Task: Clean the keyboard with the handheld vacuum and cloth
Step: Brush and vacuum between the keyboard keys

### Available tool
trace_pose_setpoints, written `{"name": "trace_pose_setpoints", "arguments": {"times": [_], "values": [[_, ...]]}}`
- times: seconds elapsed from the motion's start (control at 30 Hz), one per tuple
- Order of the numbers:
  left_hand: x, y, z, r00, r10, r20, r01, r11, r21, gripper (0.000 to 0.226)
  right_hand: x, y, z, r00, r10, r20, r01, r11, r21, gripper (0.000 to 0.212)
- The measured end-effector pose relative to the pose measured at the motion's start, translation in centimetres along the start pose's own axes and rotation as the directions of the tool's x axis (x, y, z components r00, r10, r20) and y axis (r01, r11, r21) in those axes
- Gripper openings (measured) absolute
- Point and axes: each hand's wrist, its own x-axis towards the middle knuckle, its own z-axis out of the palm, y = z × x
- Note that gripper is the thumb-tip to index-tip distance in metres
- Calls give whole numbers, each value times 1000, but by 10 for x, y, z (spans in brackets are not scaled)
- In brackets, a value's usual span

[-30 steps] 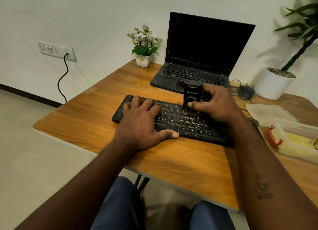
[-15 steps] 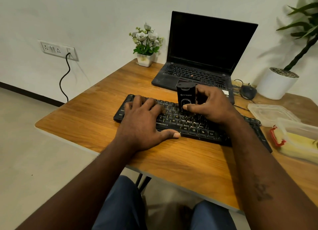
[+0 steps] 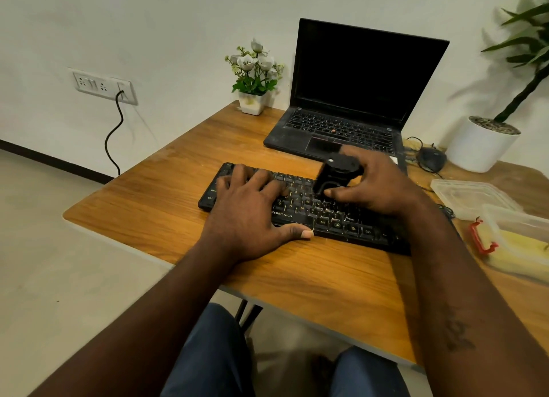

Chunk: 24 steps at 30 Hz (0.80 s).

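A black keyboard (image 3: pixel 332 224) lies across the middle of the wooden table (image 3: pixel 166 206), with pale crumbs on its keys. My left hand (image 3: pixel 252 212) rests flat on the keyboard's left half, fingers spread and thumb along the front edge. My right hand (image 3: pixel 377 185) grips a small black handheld vacuum (image 3: pixel 334 174), which stands tilted on the keys near the keyboard's middle. A yellow cloth (image 3: pixel 517 242) lies inside a clear plastic box (image 3: pixel 505 218) at the right edge.
An open black laptop (image 3: pixel 350 99) stands behind the keyboard. A small white flower pot (image 3: pixel 252 102) sits to its left, a mouse (image 3: pixel 430 159) and a large white plant pot (image 3: pixel 481 147) to its right. A clear lid (image 3: pixel 472 197) lies by the box.
My right hand has tipped the vacuum so its top leans to the right, and kept it on the middle keys. My left hand has stayed put on the keyboard.
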Motion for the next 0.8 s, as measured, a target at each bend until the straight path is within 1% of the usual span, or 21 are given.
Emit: {"name": "trace_pose_setpoints", "arguments": {"times": [0.13, 0.2, 0.3, 0.4, 0.47, 0.53, 0.63, 0.7, 0.77, 0.8], "values": [[0, 1, -1, 1000, 1, -3, -1, 1000, -18, 99, -13, 12, -27, 993, 121, -4, -121, 992, 37, 43], [0, 1, 0, 1000, 2, 2, -2, 1000, -15, 100, -11, 12, -24, 993, 120, -14, -120, 992, 31, 42], [0, 1, 0, 1000, 3, -2, -3, 1000, -12, 100, -1, 1, 3, 998, 7, -56, -9, 1000, -28, 36], [0, 2, 0, 1000, 1, -2, -1, 1000, 6, 102, 10, -9, 29, 986, -136, -100, 123, 985, -124, 30], [0, 2, -1, 1000, -3, 4, 3, 1000, 6, 103, 12, -10, 33, 982, -163, -90, 150, 978, -143, 30], [0, 1, -1, 1000, -7, 3, 7, 1000, 5, 103, 9, -7, 23, 990, -119, -75, 109, 986, -129, 34], [0, 1, -2, 1000, -8, 4, 8, 1000, -10, 101, -2, 4, -6, 999, 40, -34, -42, 998, -38, 40], [0, 1, -2, 1000, -8, 7, 8, 1000, -15, 101, -8, 11, -21, 993, 117, -15, -117, 993, 4, 44], [0, 1, -1, 1000, -5, 2, 5, 1000, -15, 100, -9, 12, -25, 989, 144, -18, -143, 989, 26, 45], [0, 1, -1, 1000, -4, -1, 4, 1000, -18, 99, -8, 10, -22, 991, 131, -20, -130, 991, 25, 45]]}}
